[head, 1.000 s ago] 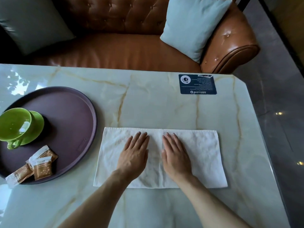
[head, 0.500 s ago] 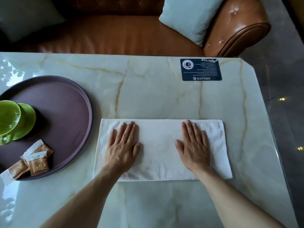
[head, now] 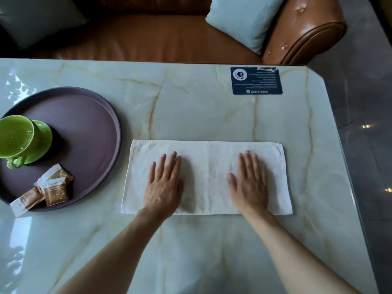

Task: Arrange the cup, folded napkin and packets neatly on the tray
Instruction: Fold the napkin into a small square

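Both hands, left hand (head: 164,185) and right hand (head: 249,183), press flat with straight fingers on the folded napkin (head: 206,177).

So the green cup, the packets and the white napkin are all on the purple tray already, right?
Not quite. The head view shows the napkin lying on the table beside the tray, under both flat hands. Only the cup and packets are on it.
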